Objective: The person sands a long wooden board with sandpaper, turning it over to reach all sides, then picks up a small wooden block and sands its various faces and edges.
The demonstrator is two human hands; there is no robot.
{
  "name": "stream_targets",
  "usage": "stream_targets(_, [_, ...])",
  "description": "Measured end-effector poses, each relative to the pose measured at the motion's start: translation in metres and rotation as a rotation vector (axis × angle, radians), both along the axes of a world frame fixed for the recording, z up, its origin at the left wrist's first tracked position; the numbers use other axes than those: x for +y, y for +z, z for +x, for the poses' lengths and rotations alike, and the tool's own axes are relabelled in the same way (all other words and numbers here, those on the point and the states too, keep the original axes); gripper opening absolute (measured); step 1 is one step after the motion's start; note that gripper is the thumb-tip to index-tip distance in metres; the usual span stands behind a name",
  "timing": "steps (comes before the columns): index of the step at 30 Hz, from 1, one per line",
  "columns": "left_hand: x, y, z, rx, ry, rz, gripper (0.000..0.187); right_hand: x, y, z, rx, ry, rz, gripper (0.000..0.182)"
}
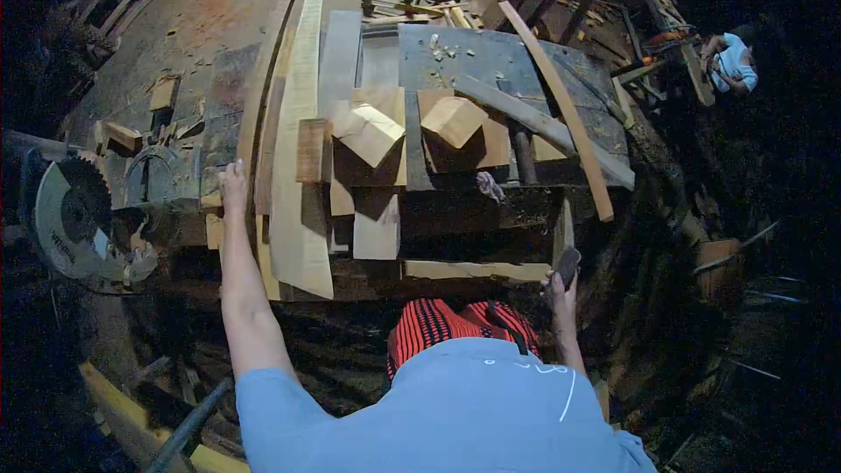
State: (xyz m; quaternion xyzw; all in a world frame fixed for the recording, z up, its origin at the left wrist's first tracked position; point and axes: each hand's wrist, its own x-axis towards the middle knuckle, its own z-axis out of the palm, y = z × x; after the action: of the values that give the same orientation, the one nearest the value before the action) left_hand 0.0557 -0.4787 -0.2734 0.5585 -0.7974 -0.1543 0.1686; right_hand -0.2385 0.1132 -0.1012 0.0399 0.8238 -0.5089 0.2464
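My left hand (pixel 232 188) reaches forward onto the workbench, at the left edge of a long dark board (pixel 265 105). Its fingers point away from me and look stretched out, though fine detail is hard to see. Beside that board lies a long pale plank (pixel 296 149) with a curved edge. My right hand (pixel 561 289) is low at the bench's front edge, closed around a dark, flat oblong object (pixel 568 266) whose kind I cannot make out. Two angled wooden blocks (pixel 372 133) (pixel 454 121) sit on the bench between my arms.
A circular saw blade with its guard (pixel 74 219) stands at the left. A curved wooden strip (pixel 561 105) and a grey beam (pixel 543 127) lie at the bench's right. Wood scraps (pixel 442 13) litter the floor beyond. Another person (pixel 731 63) is at the far right.
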Motion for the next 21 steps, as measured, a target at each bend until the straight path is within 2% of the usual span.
stream_targets(1, [-0.001, 0.0, 0.0, -0.105, -0.036, -0.005, 0.038, -0.006, 0.002, -0.003, -0.002, 0.055, 0.047, 0.066])
stream_targets(2, [-0.001, 0.0, 0.001, -0.096, -0.035, -0.006, 0.038, -0.008, 0.003, -0.006, -0.005, 0.111, 0.095, 0.069])
stream_targets(4, [0.015, 0.033, -0.01, -0.25, 0.05, -0.113, 0.037, 0.0, -0.013, -0.012, 0.001, 0.101, 0.046, 0.075])
stream_targets(6, [0.023, 0.05, -0.028, -0.149, 0.12, -0.058, 0.032, 0.006, -0.023, -0.013, 0.043, 0.158, 0.147, 0.076])
stream_targets(8, [0.075, 0.106, -0.066, 0.33, 0.096, -0.325, 0.027, -0.004, -0.012, -0.01, 0.029, 0.204, 0.081, 0.077])
stream_targets(9, [0.112, 0.132, -0.089, 0.438, 0.081, -0.243, 0.025, -0.006, -0.01, -0.01, -0.007, 0.214, 0.058, 0.076])
stream_targets(10, [0.155, 0.136, -0.114, 0.625, 0.039, -0.038, 0.026, -0.003, -0.009, -0.012, -0.045, 0.225, 0.033, 0.075])
stream_targets(11, [0.185, 0.134, -0.128, 0.805, -0.002, 0.168, 0.026, 0.011, -0.036, -0.021, 0.054, 0.258, 0.069, 0.072])
stream_targets(12, [0.199, 0.062, -0.127, 0.941, 0.039, 0.457, 0.025, 0.011, -0.03, -0.025, 0.049, 0.254, 0.066, 0.072])
stream_targets(14, [0.305, 0.106, -0.186, 0.726, -0.213, 0.741, 0.032, -0.002, -0.008, -0.037, 0.021, 0.319, -0.033, 0.068])
stream_targets(15, [0.346, 0.091, -0.212, 0.87, -0.08, 1.219, 0.036, -0.001, -0.004, -0.045, -0.072, 0.294, -0.093, 0.065])
stream_targets(16, [0.384, 0.073, -0.237, 0.822, -0.133, 1.42, 0.042, 0.005, -0.004, -0.053, -0.078, 0.289, -0.101, 0.065])
stream_targets(17, [0.416, 0.086, -0.258, 0.837, -0.111, 1.603, 0.048, 0.011, -0.004, -0.061, -0.039, 0.301, -0.122, 0.06])
stream_targets(18, [0.437, 0.101, -0.276, 0.734, -0.105, 1.754, 0.064, 0.019, -0.004, -0.069, 0.0, 0.31, -0.143, 0.055])
stream_targets(20, [0.467, 0.115, -0.315, 0.661, -0.161, 1.775, 0.071, 0.025, 0.022, -0.078, 0.097, 0.261, -0.197, 0.051])
stream_targets(21, [0.476, 0.101, -0.337, 0.684, -0.204, 1.794, 0.073, 0.03, 0.03, -0.084, 0.195, 0.221, -0.242, 0.047])
